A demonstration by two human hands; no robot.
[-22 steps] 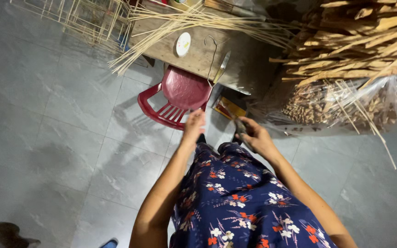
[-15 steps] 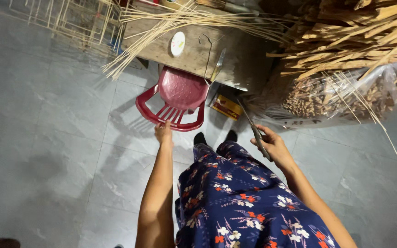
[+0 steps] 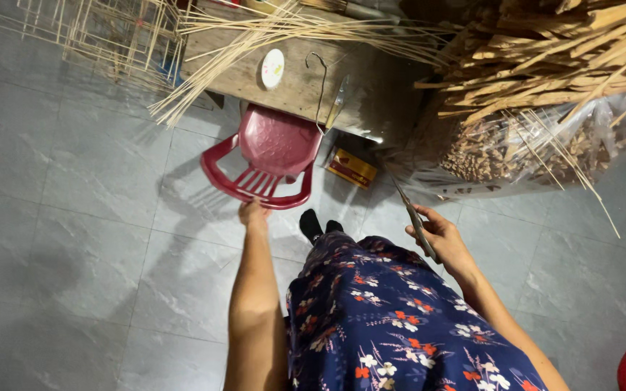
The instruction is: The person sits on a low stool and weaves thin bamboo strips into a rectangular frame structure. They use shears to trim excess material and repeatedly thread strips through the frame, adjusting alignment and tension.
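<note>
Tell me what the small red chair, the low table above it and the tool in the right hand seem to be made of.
Red chair: looks like moulded plastic, glossy, with a one-piece slatted back; the left hand touches its back rail. Table: seemingly bare, worn wood with visible grain. Blade in the right hand: probably metal, thin, grey and dull; its handle is hidden.

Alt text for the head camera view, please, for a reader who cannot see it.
Seen from above, the left hand reaches the back of a small red plastic chair while the right hand grips a knife. Ahead stand a wooden table strewn with bamboo strips, on a grey tiled floor.
</note>
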